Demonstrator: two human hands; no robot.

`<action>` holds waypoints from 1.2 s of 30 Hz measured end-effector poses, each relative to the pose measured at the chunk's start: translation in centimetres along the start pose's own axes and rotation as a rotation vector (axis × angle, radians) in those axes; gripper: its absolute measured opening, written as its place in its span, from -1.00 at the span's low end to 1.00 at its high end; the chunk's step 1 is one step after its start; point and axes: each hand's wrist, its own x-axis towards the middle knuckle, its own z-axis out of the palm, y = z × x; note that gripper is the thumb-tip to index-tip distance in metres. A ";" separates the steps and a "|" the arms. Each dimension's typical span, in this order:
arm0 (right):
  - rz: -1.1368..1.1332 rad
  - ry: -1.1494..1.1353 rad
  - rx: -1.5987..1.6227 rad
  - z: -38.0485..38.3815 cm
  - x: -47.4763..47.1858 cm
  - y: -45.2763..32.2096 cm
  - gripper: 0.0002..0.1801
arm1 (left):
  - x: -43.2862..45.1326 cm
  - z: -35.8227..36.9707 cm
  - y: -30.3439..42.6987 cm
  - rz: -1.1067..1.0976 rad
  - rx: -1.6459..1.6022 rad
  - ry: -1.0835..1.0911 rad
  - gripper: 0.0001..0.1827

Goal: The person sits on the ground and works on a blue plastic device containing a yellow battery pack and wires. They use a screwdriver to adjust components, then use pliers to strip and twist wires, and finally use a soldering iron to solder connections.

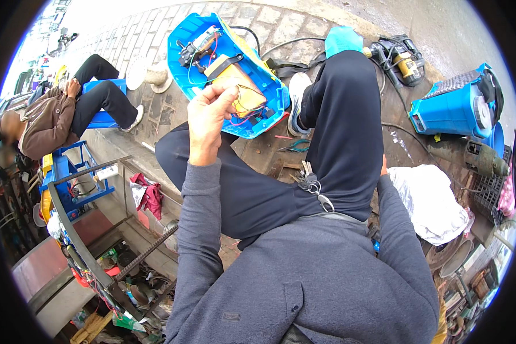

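Observation:
My left hand (210, 116) is raised over the near side of an open blue plastic housing (185, 32), thumb and fingertips pinched together on what looks like a thin wire. Inside the housing lie a yellow-wrapped battery pack (247, 96) under a black strap, a small pump with a motor (200, 45), and loose red, green and dark wires. Of my right hand (384, 165) only a sliver shows beside my right thigh; the leg hides its fingers and anything in them. Pliers with teal handles (299, 146) lie on the paving near my shoe.
A corded power tool (406, 64) and a blue tank (451, 107) stand at the right, above a white plastic bag (428, 202). A person (56, 116) sits on a blue stool at the left. A metal-framed cart (86, 245) with tools and scraps is close at lower left.

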 end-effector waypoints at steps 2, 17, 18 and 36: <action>0.077 -0.031 0.052 0.7 -0.2 1.1 -0.58 | 0.0 0.0 0.0 0.002 -0.004 -0.005 -0.81; 0.167 -0.061 -0.062 1.0 -3.9 2.0 -0.54 | 0.6 -0.5 -0.4 -0.015 -0.004 -0.011 -0.83; 0.116 -0.054 -0.048 1.1 -3.9 2.2 -0.53 | 0.7 -0.6 -0.5 -0.012 -0.007 -0.014 -0.83; 0.160 -0.006 -0.014 1.6 -3.8 1.4 -0.45 | 1.7 -0.2 -0.1 -0.010 -0.013 -0.036 -0.84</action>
